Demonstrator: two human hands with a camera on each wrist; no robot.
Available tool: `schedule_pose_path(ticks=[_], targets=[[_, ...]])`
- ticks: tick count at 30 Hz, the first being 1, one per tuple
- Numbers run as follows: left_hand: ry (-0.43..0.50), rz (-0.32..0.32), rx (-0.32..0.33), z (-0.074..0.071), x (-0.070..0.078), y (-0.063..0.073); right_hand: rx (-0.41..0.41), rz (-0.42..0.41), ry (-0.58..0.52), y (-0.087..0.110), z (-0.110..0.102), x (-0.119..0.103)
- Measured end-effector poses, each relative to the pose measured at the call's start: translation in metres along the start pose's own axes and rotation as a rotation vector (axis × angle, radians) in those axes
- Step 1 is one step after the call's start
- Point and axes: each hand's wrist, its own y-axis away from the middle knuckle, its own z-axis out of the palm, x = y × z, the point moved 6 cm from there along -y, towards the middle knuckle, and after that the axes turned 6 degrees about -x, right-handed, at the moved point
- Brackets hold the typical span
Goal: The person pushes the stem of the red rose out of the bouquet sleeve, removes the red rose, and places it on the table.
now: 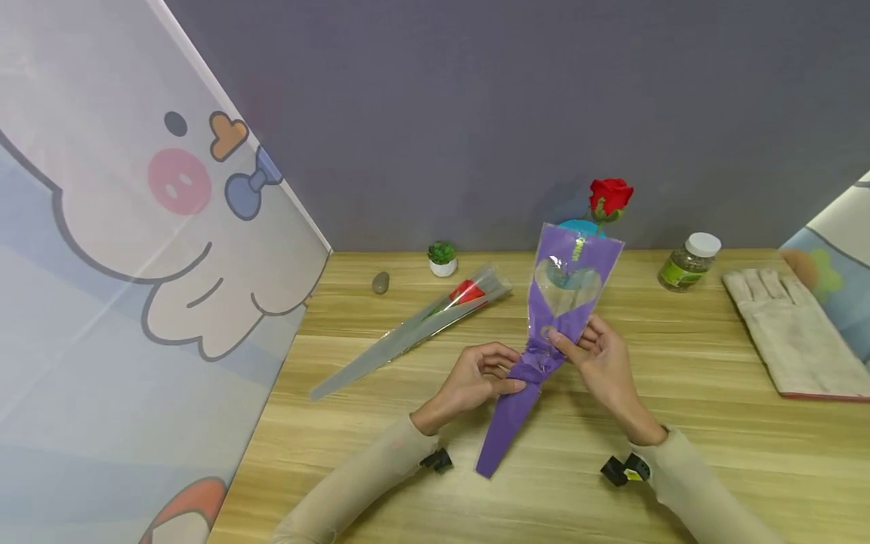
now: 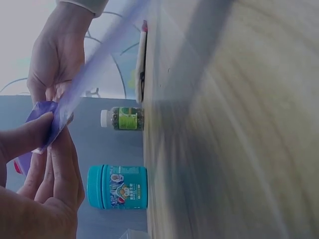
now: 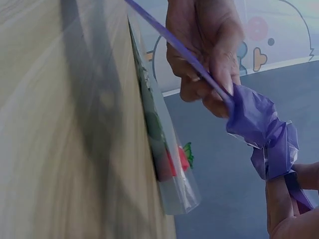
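Observation:
Both hands hold a purple flower sleeve point(image 1: 511, 423) with a clear heart-shaped window, tilted above the table. Crumpled folds gather at its middle. My left hand point(image 1: 476, 375) pinches it just below those folds, thumb in front. Higher up, my right hand point(image 1: 601, 363) grips the right edge with its thumb across the front. A red rose point(image 1: 611, 196) rises above the sleeve's top edge; its lower stem is hidden by the sleeve. In the right wrist view the crumpled purple film point(image 3: 251, 112) lies between the two hands.
A rose in a clear and grey sleeve point(image 1: 387, 350) lies to the left. Behind it are a grey stone point(image 1: 381, 282) and a small potted plant point(image 1: 442, 261). A teal jar point(image 2: 132, 186) stands at the back, a white-lidded jar point(image 1: 688, 262) and a pale work glove point(image 1: 795, 332) at right.

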Motion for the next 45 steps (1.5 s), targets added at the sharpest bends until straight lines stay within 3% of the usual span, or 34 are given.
schedule_pose_path(ticks=[3,9,16,22,37,45], targets=[[-0.008,-0.009,0.000,0.000,0.000,0.000,0.006,-0.011,-0.026,-0.002,-0.004,-0.003],[0.005,-0.012,-0.012,0.002,-0.002,0.002,0.034,-0.027,0.032,-0.004,-0.010,-0.008],[0.013,-0.049,-0.049,0.004,-0.005,0.005,0.060,-0.006,-0.103,-0.007,-0.018,-0.012],[0.045,-0.066,-0.075,0.005,-0.007,0.006,0.081,-0.021,-0.137,-0.008,-0.025,-0.017],[-0.002,-0.101,-0.110,0.001,-0.006,0.000,0.119,-0.018,-0.089,-0.009,-0.026,-0.017],[-0.014,-0.040,-0.068,-0.003,0.001,-0.010,0.088,-0.022,-0.125,-0.010,-0.022,-0.011]])
